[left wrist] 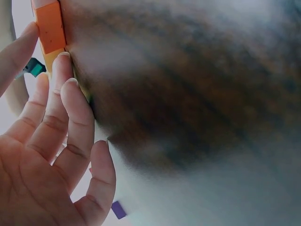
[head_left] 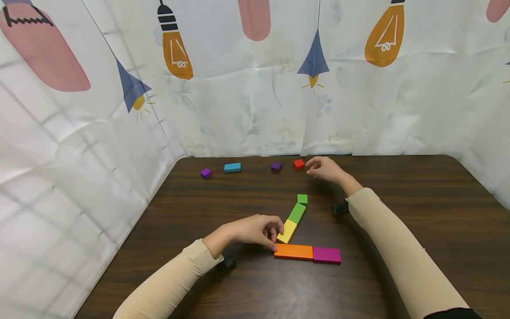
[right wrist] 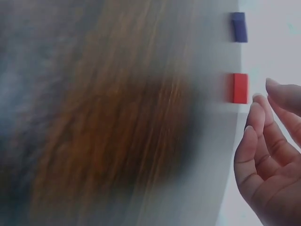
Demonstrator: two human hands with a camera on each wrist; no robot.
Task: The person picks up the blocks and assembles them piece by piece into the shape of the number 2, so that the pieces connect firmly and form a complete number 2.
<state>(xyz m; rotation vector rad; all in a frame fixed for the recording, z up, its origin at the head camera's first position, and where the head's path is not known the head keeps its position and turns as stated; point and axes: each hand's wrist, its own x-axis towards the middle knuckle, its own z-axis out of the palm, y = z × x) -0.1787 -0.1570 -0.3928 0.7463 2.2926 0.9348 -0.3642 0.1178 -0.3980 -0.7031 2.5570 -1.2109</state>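
Observation:
The left hand (head_left: 255, 230) rests beside an orange block (head_left: 294, 252), its thumb touching the block's left end and its other fingers bent near a yellow block (head_left: 287, 231). In the left wrist view the thumb also lies against the orange block (left wrist: 50, 28). A magenta block (head_left: 326, 255) adjoins the orange one. From the yellow block a green block (head_left: 297, 213) and a small green block (head_left: 302, 199) run away in a slanting line. At the back, the right hand (head_left: 324, 169) is just right of a red block (head_left: 299, 164), fingers loosely bent and holding nothing; the right wrist view shows a gap to the red block (right wrist: 240, 88).
Along the back of the dark wooden table (head_left: 418, 212) lie a purple block (head_left: 206, 173), a blue block (head_left: 233, 167) and a dark purple block (head_left: 276, 167). A patterned white cloth (head_left: 247, 110) hangs behind the table and at its sides.

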